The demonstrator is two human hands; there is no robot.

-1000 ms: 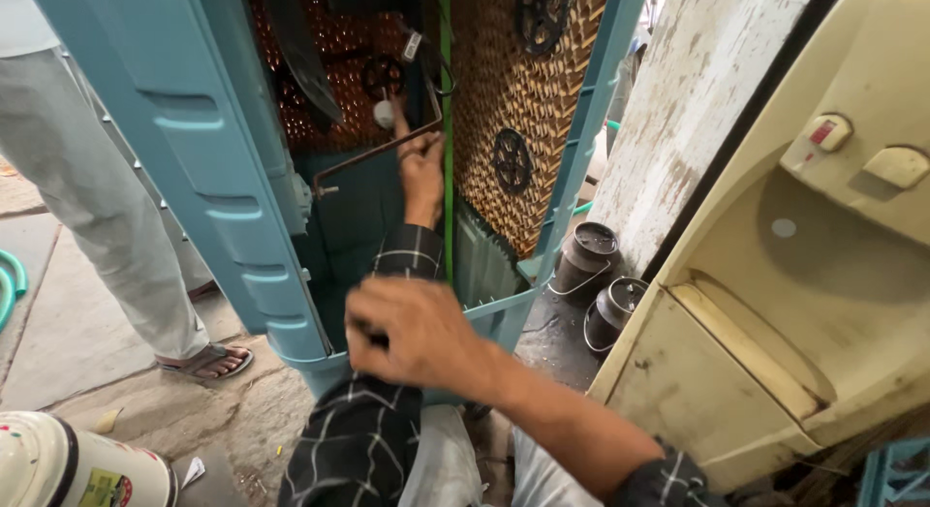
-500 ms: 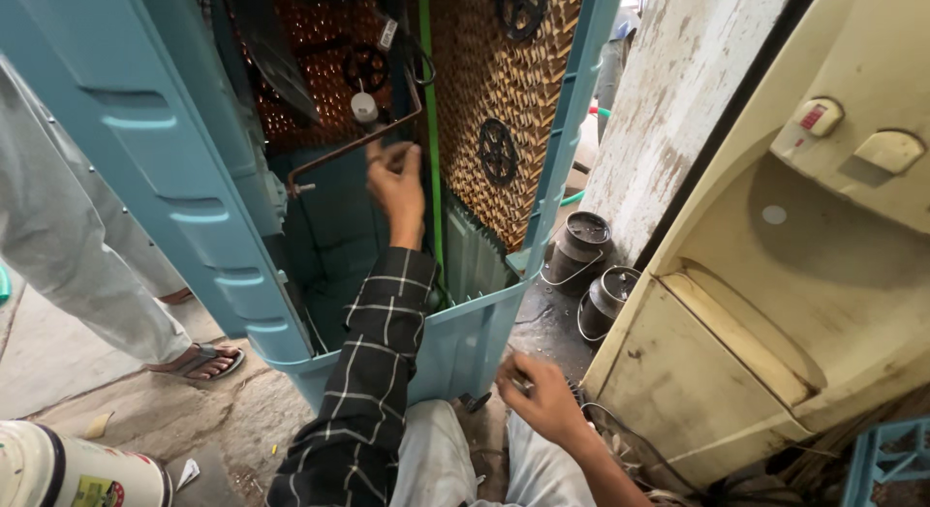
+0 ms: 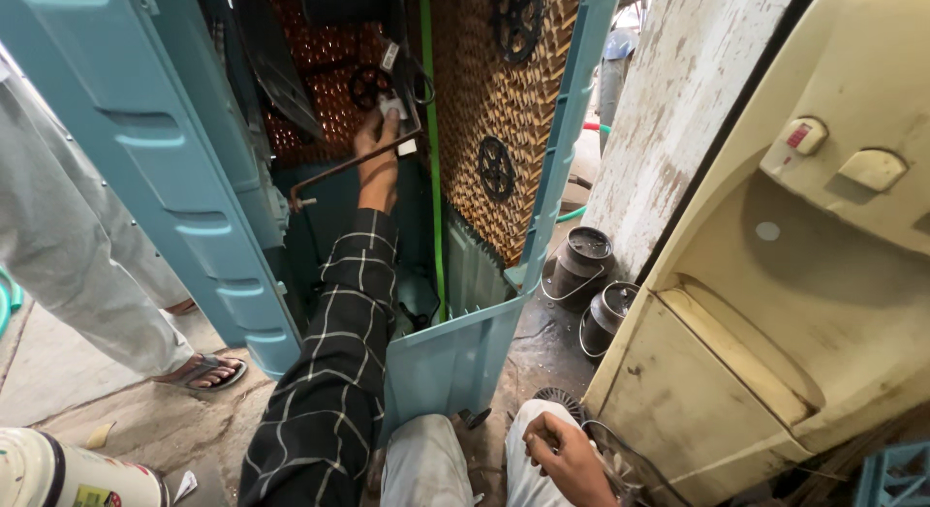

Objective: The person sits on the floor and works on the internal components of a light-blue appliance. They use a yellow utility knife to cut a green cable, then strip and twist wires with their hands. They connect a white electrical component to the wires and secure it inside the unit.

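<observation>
Higher now, my left hand (image 3: 376, 151) pinches the small white part (image 3: 391, 107) by the stiff rusty pipe (image 3: 351, 165); light, grip its sides. Right hand (image 3: 562, 451) rests curled, empty.

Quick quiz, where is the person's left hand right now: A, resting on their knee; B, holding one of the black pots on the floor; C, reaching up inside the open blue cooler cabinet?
C: the left hand is up inside the blue cooler cabinet, at a small white part beside a rusty rod.

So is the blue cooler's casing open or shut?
Open: the cooler has no panel on this side, and the left hand reaches inside to its pipe.
</observation>
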